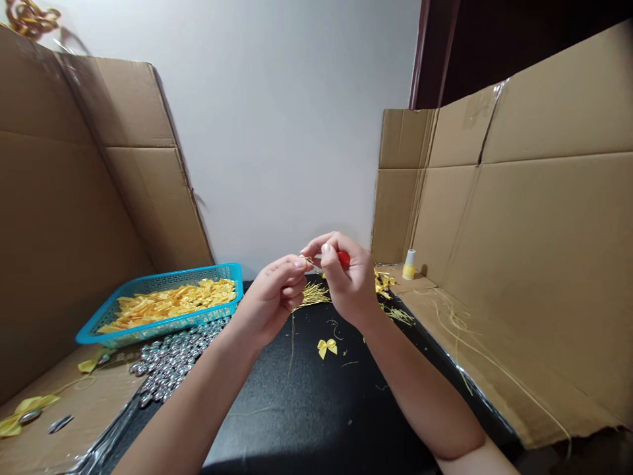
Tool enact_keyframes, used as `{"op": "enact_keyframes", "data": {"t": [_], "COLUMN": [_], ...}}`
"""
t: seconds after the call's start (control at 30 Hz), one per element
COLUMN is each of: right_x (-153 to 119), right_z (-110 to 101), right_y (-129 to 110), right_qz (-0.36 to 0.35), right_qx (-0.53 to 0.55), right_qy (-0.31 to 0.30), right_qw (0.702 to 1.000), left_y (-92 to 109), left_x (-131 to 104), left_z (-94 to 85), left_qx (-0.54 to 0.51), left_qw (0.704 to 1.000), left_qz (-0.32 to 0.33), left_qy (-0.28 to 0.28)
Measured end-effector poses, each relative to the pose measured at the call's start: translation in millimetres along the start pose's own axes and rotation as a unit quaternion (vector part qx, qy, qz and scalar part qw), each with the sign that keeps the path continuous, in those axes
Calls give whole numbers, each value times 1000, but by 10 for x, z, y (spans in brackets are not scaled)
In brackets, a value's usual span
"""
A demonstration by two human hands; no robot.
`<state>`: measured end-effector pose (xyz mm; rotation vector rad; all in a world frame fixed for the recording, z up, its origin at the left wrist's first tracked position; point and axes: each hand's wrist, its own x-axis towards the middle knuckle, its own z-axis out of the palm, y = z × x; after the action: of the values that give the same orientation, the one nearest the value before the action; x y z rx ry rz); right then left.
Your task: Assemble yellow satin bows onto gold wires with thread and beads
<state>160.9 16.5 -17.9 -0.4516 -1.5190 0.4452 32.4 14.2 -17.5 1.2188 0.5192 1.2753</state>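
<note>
Over the black work surface point(277, 409), my left hand point(277, 293) pinches a thin yellow cord point(307, 260) between thumb and forefinger; a strand of it seems to hang below. My right hand point(352, 284) is curled close by, its fingertips at the cord. A smooth red object point(343, 258) shows inside the right hand's grip; most of it is hidden, so its kind cannot be made out. On the surface below the hands lies a small yellow ribbon bow point(327, 348). Behind the hands is a bundle of cut yellow cords point(315, 295).
A blue basket point(163, 328) of yellow bows stands at left, with many silvery beads point(173, 359) before it. A thread spool point(409, 265) stands at right near loose yellow thread point(457, 322). Cardboard walls point(534, 264) rise on both sides; a pale wall point(287, 145) is behind.
</note>
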Motion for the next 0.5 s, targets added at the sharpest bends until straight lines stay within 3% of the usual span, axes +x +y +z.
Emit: {"op": "enact_keyframes", "data": {"t": [0.5], "right_x": [4], "right_z": [3], "right_y": [2], "right_qz": [7], "right_qx": [5], "right_qy": [1], "right_qw": [1000], "left_y": [-4], "left_x": [10], "left_z": [5], "left_qx": [12], "left_qw": [1000], "left_qz": [17], "left_qy": [21]}}
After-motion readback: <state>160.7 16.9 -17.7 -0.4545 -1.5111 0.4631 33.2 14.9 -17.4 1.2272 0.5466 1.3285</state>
